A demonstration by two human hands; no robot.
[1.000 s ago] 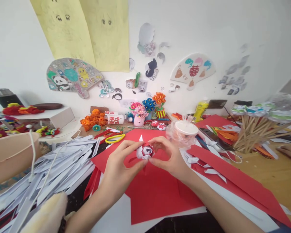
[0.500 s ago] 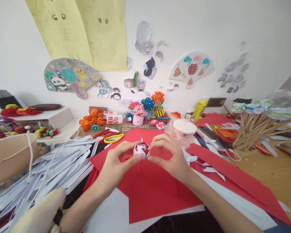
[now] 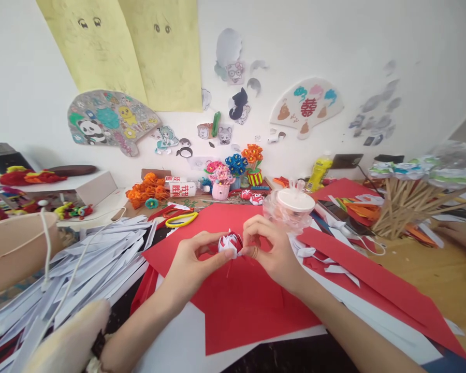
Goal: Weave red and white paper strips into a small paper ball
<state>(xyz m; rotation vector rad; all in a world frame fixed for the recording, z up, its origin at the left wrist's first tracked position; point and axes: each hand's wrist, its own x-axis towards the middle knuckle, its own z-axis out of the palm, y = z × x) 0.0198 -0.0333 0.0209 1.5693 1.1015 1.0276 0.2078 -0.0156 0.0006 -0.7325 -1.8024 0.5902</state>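
Note:
A small red-and-white folded paper ball [image 3: 228, 245] is held up above the red paper sheet [image 3: 252, 305]. My left hand [image 3: 196, 259] grips it from the left, thumb in front and fingers behind. At its right side, my right hand [image 3: 270, 248] pinches the ball's edge between thumb and index finger. White folded tips stick out at the top of the ball, and a thin red strip hangs below it. Two similar red-and-white balls [image 3: 252, 196] lie farther back on the table.
White paper strips [image 3: 101, 259] are heaped at left beside a beige bin [image 3: 15, 248]. Yellow-handled scissors [image 3: 181, 219] lie behind my left hand. A lidded plastic cup [image 3: 295, 199] stands behind my right hand. Wooden sticks [image 3: 404, 207] and another person's arm [image 3: 462, 233] are at right.
The paper ball has turned in my fingers and shifted slightly right. My right thumb and index finger have closed into a pinch at its right edge.

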